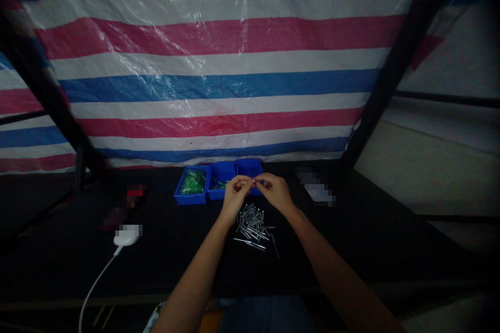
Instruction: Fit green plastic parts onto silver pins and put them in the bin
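My left hand (236,194) and my right hand (275,191) meet fingertip to fingertip in front of the blue bins. Both are pinched closed around something small and dark that I cannot make out. Just below them a loose pile of thin silver metal pins (252,226) lies on the black table. Behind my hands stand three blue bins: the left bin (190,199) holds a bag of green pieces (192,181), the middle bin (222,169) has a few green pieces, and the right bin (250,163) is partly hidden by my hands.
The black table (164,255) reaches a striped plastic sheet (219,83) at the back. A blurred flat object (315,187) lies at right. On the left are a blurred red and dark object (135,192) and a white device (128,235) with a cable. Dark posts flank the sheet.
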`<state>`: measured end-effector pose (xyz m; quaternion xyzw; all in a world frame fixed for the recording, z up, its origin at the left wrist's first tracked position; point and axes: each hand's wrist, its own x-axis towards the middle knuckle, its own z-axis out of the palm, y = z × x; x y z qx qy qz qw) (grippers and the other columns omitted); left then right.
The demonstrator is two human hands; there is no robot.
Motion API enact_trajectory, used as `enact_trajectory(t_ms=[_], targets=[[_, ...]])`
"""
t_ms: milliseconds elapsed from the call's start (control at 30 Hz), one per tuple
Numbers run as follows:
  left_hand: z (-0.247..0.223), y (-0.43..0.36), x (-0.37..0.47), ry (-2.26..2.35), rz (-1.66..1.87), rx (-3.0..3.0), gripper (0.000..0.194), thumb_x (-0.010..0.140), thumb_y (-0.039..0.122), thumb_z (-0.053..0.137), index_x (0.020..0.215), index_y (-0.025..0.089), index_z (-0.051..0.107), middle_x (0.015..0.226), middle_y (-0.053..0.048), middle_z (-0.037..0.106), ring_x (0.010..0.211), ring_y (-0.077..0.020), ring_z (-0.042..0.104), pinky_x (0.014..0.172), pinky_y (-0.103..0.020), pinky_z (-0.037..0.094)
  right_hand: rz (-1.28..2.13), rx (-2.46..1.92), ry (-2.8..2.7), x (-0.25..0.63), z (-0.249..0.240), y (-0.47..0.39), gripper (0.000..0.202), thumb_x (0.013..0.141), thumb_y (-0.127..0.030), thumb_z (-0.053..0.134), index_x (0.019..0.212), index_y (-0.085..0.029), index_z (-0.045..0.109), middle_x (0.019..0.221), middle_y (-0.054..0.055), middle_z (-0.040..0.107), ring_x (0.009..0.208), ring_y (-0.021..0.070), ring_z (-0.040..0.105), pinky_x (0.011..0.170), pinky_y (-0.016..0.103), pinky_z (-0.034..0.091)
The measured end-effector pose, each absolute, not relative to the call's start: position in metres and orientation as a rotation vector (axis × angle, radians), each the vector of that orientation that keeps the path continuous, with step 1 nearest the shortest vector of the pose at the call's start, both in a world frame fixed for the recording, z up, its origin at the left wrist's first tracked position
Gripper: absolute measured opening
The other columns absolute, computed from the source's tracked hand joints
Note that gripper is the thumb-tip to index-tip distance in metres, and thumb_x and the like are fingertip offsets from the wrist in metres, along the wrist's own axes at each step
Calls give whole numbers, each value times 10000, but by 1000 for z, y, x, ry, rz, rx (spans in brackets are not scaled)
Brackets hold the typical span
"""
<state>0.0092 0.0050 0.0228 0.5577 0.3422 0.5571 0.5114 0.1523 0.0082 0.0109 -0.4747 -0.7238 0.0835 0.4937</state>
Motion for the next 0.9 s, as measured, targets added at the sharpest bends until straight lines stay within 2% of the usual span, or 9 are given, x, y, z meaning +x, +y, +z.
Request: enact_trajectory(t_ms=[133,267,367,467,600,767,900], targets=[[20,6,10,794,1304,1351,258,661,312,661,845,137,614,693,-36,659,554,-95,529,510,-197,367,218,-1127,-1736,153,12,8,152,748,-221,536,820,-221,670,805,15,659,525,106,539,502,227,408],[19,5,11,785,1270,1381,240,642,276,672,825,136,603,672,-28,655,543,-92,528,502,-194,360,273,-1049,-1638,152,13,9,147,742,-223,539,814,-200,665,909,43,652,552,104,551,514,230,433],[18,3,13,756,1269,1373,243,625,270,686,802,146,574,664,-16,653,546,-94,538,514,-199,366,355,-1004,-1537,153,16,8,199,726,-258,568,891,-189,655,944,65,648,539,102,535,480,225,427],[17,3,14,756,1280,1359,270,610,283,700,796,152,554,652,-7,648,565,-104,555,541,-209,380,484,-974,-1472,153,19,7,271,712,-306,601,944,-173,641,878,69,665,521,105,529,467,224,417],[16,4,14,753,1279,1365,274,614,286,702,793,148,546,652,-7,640,561,-95,545,542,-203,372,615,-966,-1469,153,20,7,263,705,-368,608,855,-159,662,709,50,661,483,113,522,449,227,396],[18,4,13,773,1300,1337,286,598,285,714,787,144,550,643,-7,630,550,-93,534,517,-194,356,646,-948,-1482,154,21,8,262,702,-366,605,864,-167,658,757,55,658,496,114,522,460,234,399],[19,5,11,790,1313,1329,267,604,291,706,771,145,558,623,0,613,528,-85,509,505,-193,350,601,-938,-1612,156,22,6,184,720,-290,584,838,-178,671,785,49,654,547,115,526,477,226,387]])
